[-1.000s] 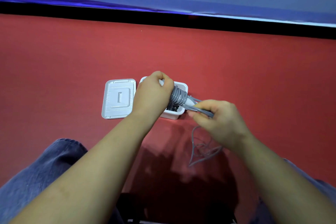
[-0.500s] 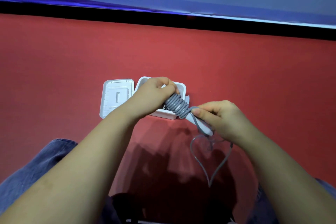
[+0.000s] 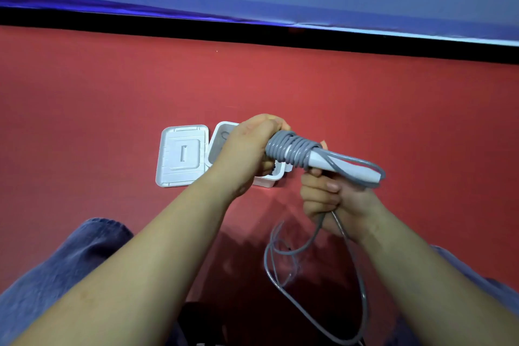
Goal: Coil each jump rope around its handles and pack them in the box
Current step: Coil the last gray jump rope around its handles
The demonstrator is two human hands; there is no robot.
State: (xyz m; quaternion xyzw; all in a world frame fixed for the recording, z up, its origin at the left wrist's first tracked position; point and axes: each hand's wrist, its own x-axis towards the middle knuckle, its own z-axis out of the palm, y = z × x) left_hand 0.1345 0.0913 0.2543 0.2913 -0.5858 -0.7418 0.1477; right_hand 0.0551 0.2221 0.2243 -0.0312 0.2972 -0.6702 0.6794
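Jump rope (image 3: pixel 295 149), grey cord on white handles (image 3: pixel 348 167): held in the air above the box (image 3: pixel 266 180). Left hand (image 3: pixel 247 146) has its grip curled round the handle ends, steadying them as a spool. Right hand (image 3: pixel 331 199), below the handles, is closed on the loose cord (image 3: pixel 362 289) to feed the next turn. Coils sit just beside the left grip; slack hangs beneath the right. Lid (image 3: pixel 182 156) lies beside the box on the red surface, leaving it open for packing.

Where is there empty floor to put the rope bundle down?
Bare red floor lies right of the box, and more left of the lid. It is crowded near the knees, where loose cord trails below the right hand.
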